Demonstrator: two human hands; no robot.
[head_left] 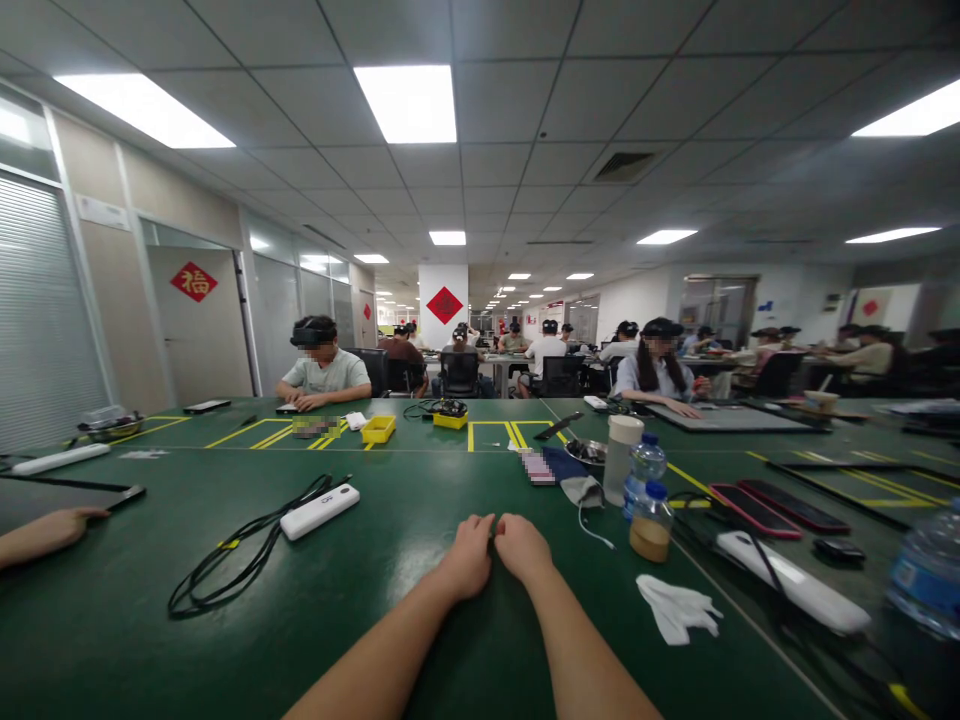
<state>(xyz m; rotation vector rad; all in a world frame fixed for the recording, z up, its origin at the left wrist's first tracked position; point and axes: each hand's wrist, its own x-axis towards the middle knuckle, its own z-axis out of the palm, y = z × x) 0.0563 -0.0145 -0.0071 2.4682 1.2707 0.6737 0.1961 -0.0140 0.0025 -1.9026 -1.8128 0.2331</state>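
Green tabletop (247,660), quiet pose

Broad and glossy, it spreads beneath your forearms. Across from you sits a co-worker in a pale shirt (330,378); at the left edge another person's hand (52,535) touches a dark-framed panel (52,503).

Your left hand (472,552) and right hand (523,547) are low over the middle, just beside each other, fingers curled inward. Neither visibly grasps anything sizeable. Whether something tiny is pinched between the fingertips, or the grip is slack, I cannot tell.

To your left lie a looped black cable (225,560) and a white power bank (321,511), apart from your hands. To your right stand a frosted tumbler (622,458) and a blue-capped jar of tan liquid (650,530), with a crumpled white cloth (679,608) nearer you. Closest beyond your right hand are a grey cloth (582,490) and, smallest, a thin white cord (592,533), both untouched.

Judging by this pose, you are at a resting or fine-fingered step. A reach to either side would call for parting your hands and uncurling the fingers, keeping clear of the cord.
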